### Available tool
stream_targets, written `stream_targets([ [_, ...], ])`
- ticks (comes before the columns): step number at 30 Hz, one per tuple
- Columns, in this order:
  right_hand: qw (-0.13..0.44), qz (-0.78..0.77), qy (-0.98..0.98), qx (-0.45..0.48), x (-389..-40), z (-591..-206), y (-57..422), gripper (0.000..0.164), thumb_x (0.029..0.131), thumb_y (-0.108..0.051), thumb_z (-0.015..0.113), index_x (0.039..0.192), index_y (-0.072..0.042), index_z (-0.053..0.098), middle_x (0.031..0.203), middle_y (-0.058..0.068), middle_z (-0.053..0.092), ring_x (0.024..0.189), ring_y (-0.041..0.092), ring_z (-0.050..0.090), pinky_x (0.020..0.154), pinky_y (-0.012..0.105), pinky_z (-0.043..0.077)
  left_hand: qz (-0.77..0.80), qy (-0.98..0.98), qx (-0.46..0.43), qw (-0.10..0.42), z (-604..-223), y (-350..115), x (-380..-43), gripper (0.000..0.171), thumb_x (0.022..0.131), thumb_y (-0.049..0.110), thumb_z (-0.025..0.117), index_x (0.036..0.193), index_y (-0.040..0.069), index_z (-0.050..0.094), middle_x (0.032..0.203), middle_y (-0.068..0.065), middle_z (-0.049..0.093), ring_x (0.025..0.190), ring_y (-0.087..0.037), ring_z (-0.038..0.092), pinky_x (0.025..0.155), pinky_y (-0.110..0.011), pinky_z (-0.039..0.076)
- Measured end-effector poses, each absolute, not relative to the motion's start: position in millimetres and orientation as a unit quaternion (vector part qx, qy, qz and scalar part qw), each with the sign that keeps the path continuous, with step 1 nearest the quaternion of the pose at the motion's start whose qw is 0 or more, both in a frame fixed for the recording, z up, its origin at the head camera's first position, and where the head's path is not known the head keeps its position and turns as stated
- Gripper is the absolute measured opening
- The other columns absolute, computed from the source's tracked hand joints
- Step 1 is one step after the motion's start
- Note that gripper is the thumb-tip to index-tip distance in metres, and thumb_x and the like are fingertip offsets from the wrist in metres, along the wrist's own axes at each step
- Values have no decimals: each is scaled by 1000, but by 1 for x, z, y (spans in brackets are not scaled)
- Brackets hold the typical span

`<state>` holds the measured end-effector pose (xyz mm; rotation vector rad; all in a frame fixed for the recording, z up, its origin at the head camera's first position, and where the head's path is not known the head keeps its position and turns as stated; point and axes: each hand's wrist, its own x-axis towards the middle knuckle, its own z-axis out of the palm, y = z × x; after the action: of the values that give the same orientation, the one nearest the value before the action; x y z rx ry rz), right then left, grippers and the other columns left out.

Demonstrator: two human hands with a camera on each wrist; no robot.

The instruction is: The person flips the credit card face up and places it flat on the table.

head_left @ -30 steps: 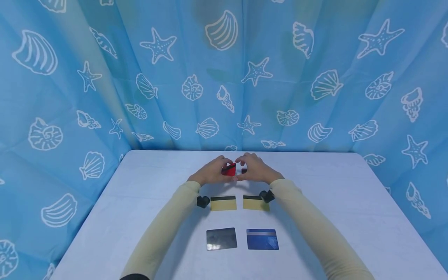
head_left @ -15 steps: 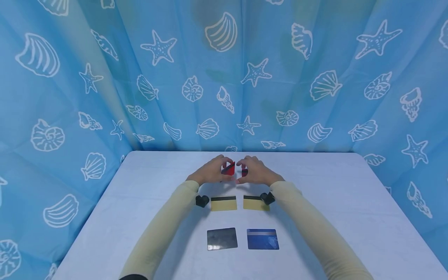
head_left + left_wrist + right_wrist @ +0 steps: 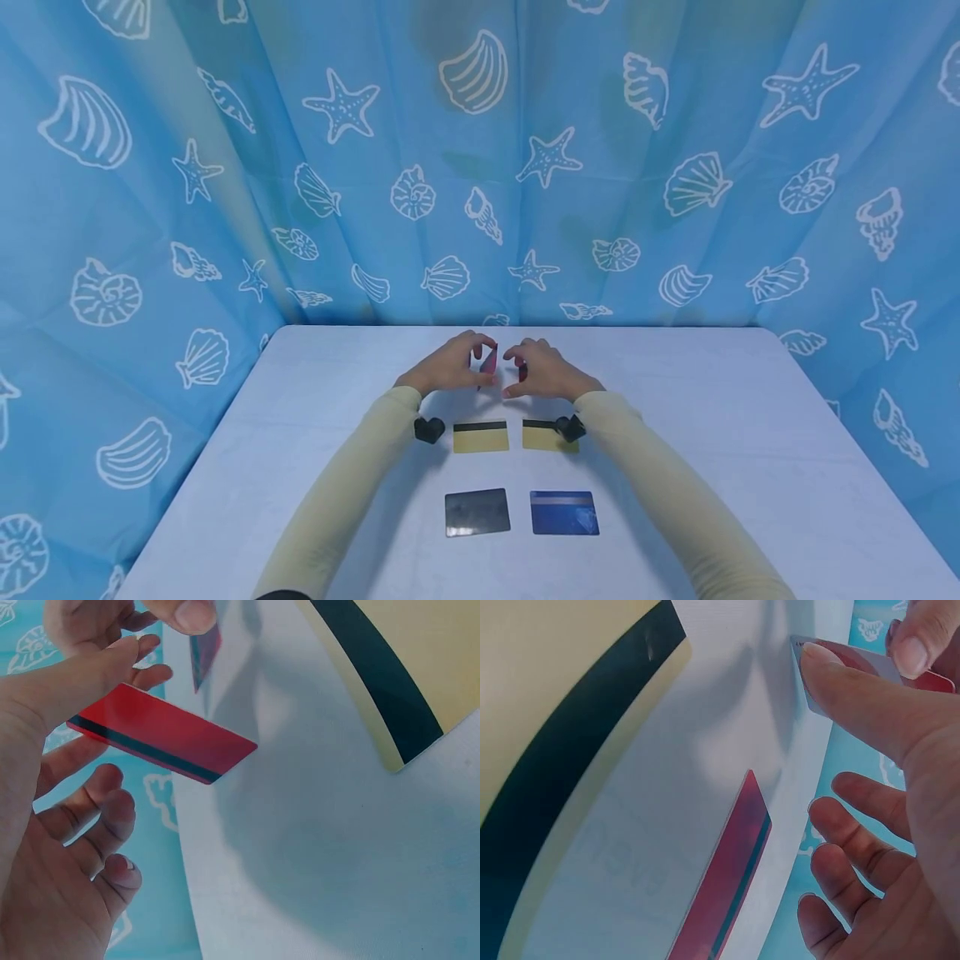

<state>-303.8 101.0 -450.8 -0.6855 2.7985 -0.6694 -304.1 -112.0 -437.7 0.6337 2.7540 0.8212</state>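
My left hand pinches a red card with a dark stripe between thumb and fingers. It is raised over the far part of the table and tilted; in the head view it shows almost edge-on. In the right wrist view its pale printed side shows, overlapped by my right thumb. My right hand is curved just right of it, a narrow gap between them in the head view, and holds nothing. Below my right hand, a second red card with a dark stripe lies on the white table, mostly hidden by the hand in the head view.
Two yellow cards with black stripes lie side by side in a row nearer the body. Closer still are a dark grey card and a blue card. A blue shell-print curtain surrounds the table's far side.
The red card in my left hand has turned from showing its striped face to nearly edge-on. My right fingertips have come away from the left hand, and the left hand has shifted slightly left.
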Motion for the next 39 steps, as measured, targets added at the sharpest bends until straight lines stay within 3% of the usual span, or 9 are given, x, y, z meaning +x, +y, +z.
stream_targets([
  [9, 86, -216, 941, -244, -307, -458, 97, 69, 81, -43, 88, 136, -9, 64, 111, 9, 63, 100, 23, 51, 86, 40, 46, 283, 923, 244, 94, -436, -116, -304, 63, 90, 35, 81, 143, 13, 55, 121, -15, 61, 105, -25, 55, 91, -38, 52],
  [14, 89, -213, 944, -236, -307, -460, 93, 68, 81, -45, 87, 136, -12, 64, 115, 8, 63, 100, 22, 53, 85, 39, 50, 293, 917, 251, 97, -433, -118, -301, 64, 91, 34, 80, 145, 12, 53, 121, -15, 60, 106, -28, 57, 90, -38, 52],
  [23, 95, -225, 944, -221, -304, -466, 87, 69, 81, -43, 88, 138, -12, 63, 124, 9, 62, 114, 26, 54, 101, 49, 50, 303, 918, 234, 103, -436, -119, -297, 65, 91, 39, 79, 147, 19, 52, 119, -9, 60, 102, -23, 57, 86, -34, 54],
  [39, 91, -229, 945, -214, -303, -469, 83, 65, 82, -42, 87, 136, -12, 65, 123, 9, 63, 115, 26, 54, 103, 51, 50, 314, 912, 247, 90, -435, -119, -295, 66, 92, 42, 77, 148, 19, 52, 118, -8, 60, 99, -20, 56, 81, -29, 53],
])
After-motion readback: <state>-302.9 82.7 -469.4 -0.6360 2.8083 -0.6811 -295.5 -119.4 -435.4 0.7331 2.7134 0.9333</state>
